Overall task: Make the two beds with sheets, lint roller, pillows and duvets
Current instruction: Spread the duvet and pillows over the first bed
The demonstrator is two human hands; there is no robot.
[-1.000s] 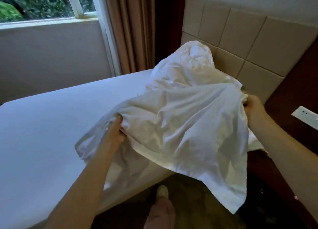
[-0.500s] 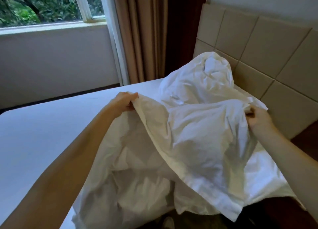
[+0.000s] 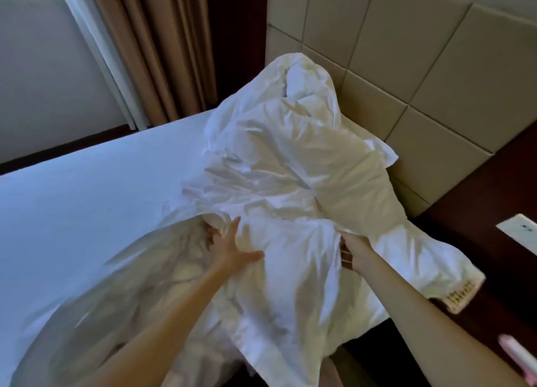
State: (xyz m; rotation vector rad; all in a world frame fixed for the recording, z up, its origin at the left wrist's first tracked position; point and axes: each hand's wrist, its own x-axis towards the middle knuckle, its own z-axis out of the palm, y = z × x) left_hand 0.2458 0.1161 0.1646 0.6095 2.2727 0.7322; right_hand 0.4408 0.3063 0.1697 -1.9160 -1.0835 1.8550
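A crumpled white cloth [image 3: 290, 183], a pillowcase or duvet cover, lies heaped at the head of the bed and hangs over its near edge. The bed [image 3: 87, 189] carries a smooth white fitted sheet. My left hand [image 3: 229, 248] lies on the cloth with fingers spread, its fingertips tucked into a fold. My right hand [image 3: 353, 251] grips a bunch of the same cloth near the bed's right side. The cloth's far end stands up against the headboard [image 3: 421, 75]. A patterned corner [image 3: 462, 295] of the cloth hangs at the right.
Beige curtains [image 3: 151, 52] and a window wall stand beyond the bed. A dark wooden panel with a white socket plate [image 3: 520, 232] is at the right. A pink-white object [image 3: 520, 357] shows at the lower right edge. Dark floor lies below the bed's near edge.
Both hands dropped from a raised hold down onto the bed. The left hand let go of the lifted edge and now lies spread on the cloth. The cloth settled flatter.
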